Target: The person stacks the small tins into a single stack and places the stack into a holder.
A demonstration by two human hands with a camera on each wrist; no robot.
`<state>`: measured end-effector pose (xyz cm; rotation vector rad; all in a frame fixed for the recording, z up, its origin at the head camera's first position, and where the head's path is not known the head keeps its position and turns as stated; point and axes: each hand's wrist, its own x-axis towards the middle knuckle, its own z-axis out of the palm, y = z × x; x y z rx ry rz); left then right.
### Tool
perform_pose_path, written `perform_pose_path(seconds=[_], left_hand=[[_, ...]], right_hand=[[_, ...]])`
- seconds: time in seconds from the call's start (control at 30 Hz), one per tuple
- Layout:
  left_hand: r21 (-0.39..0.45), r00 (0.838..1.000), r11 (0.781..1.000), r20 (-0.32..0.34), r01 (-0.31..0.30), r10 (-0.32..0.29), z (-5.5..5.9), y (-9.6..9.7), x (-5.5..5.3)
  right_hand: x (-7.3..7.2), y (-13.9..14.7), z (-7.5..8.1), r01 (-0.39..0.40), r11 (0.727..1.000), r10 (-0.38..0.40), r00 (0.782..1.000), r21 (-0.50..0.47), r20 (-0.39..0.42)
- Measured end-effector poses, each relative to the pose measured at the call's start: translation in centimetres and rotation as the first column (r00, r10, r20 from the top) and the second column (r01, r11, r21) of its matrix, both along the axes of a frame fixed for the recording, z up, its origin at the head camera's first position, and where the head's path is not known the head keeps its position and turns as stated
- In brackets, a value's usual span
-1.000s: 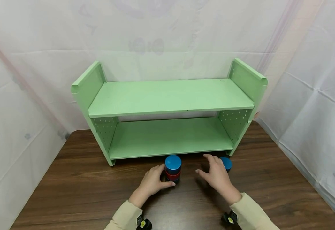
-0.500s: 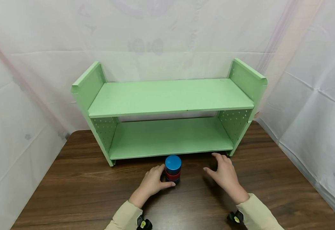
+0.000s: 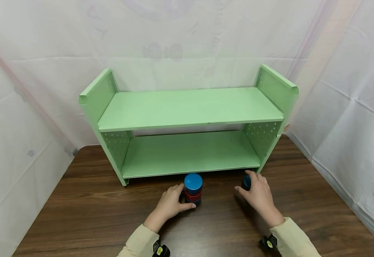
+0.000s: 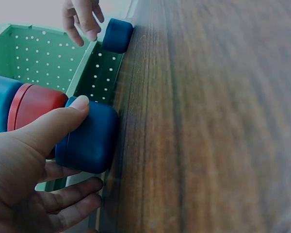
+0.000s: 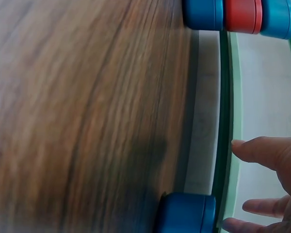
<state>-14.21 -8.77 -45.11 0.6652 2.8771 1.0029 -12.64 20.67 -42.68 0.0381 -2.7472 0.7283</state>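
My left hand holds a stack of small lidded round tins beside it on the table. In the left wrist view the thumb presses the bottom dark blue tin, with the fingers on its other side. Above that tin sit a red tin and a brighter blue tin. My right hand hovers by a lone blue tin near the shelf's right end, thumb and fingers spread. The right wrist view shows the fingertips apart from that tin and just above it.
A pale green two-tier shelf stands on the dark wooden table, right behind the tins. Its side panels rise above the top tier. White sheeting hangs behind and on both sides.
My right hand has moved to the right, toward the lone blue tin, which now shows between its thumb and fingers. The left hand and the stack have stayed in place.
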Motion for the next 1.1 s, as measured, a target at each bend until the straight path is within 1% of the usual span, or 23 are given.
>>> perform_pose_path(seconds=[0.13,0.27,0.47,0.7,0.8,1.1], left_hand=[[0.001,1.000,1.000,0.002,-0.002,0.002,0.1,0.0,0.0],[-0.001,1.000,1.000,0.003,-0.008,0.008,0.1,0.0,0.0],[-0.006,1.000,1.000,0.011,-0.003,0.003,0.0,0.0,0.1],[-0.004,1.000,1.000,-0.017,0.004,-0.004,0.0,0.0,0.0],[-0.007,1.000,1.000,-0.021,0.004,-0.005,-0.1,0.0,0.0],[0.000,1.000,1.000,-0.007,0.004,-0.004,-0.1,0.0,0.0]], right_hand=[[-0.1,0.4,-0.2,0.012,1.000,-0.012,1.000,0.009,-0.023],[-0.3,0.6,-0.4,0.020,1.000,-0.020,1.000,0.007,-0.023],[-0.2,1.0,-0.7,0.040,0.999,-0.040,0.999,-0.003,0.027],[-0.3,1.6,-1.0,0.057,0.998,-0.056,0.997,-0.007,0.062],[-0.4,1.9,-1.0,0.070,0.998,-0.068,0.994,-0.012,0.089],[-0.8,2.4,-1.5,0.089,0.995,-0.083,0.986,-0.036,0.142]])
